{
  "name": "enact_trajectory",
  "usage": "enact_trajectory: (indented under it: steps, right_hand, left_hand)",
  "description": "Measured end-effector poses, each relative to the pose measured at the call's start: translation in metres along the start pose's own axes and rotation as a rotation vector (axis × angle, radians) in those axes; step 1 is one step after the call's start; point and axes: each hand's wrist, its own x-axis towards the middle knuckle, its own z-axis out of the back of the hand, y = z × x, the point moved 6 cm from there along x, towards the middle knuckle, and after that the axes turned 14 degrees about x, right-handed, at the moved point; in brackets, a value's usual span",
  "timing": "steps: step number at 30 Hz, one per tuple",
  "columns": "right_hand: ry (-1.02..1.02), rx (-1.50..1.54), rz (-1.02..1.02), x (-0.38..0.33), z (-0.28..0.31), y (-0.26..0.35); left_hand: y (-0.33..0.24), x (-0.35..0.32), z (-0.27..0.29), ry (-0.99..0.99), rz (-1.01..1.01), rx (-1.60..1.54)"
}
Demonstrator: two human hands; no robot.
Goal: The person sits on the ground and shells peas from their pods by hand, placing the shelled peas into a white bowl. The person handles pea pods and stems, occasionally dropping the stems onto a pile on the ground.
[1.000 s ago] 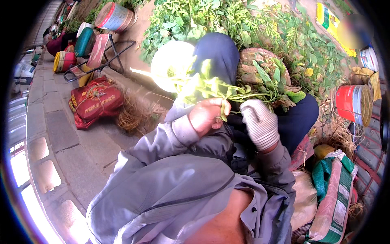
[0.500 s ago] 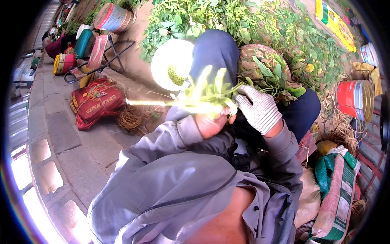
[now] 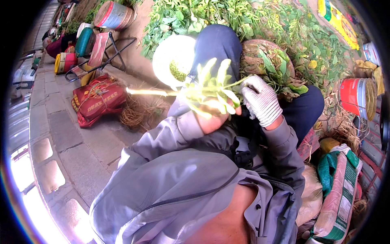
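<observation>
Grey paving slabs (image 3: 87, 162) run down the left side, meeting bare earth (image 3: 142, 59) where leafy green plants (image 3: 174, 18) lie spread. A folding stool (image 3: 98, 49) and a red bag (image 3: 99, 101) sit near that edge; a red bucket (image 3: 352, 96) lies tipped at right. Before the person, a podded stalk (image 3: 222, 77) hangs beside a white bucket (image 3: 161, 65) holding green beans. The gloved right hand (image 3: 260, 99) pinches the stalk's thin end; the bare left hand (image 3: 215, 121) lies beneath the pods, its grip too hidden to tell.
</observation>
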Motion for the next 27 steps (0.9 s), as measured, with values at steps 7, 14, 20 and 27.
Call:
enact_trajectory:
  steps: [7, 14, 20, 27]
  right_hand:
    - [-0.087, 0.382, -0.066, -0.016, 0.006, 0.018]
    - [-0.071, 0.189, 0.039, -0.029, -0.002, 0.024]
    - [-0.057, 0.23, -0.018, -0.037, -0.01, 0.001]
    - [0.129, 0.744, -0.344, -0.051, -0.03, -0.01]
  left_hand:
    - [-0.026, -0.01, -0.014, -0.051, 0.41, 0.418]
    - [-0.014, -0.005, -0.006, -0.037, 0.367, 0.333]
    - [-0.018, -0.002, -0.011, -0.062, 0.318, 0.257]
    - [-0.01, -0.005, -0.004, -0.021, 0.344, 0.198]
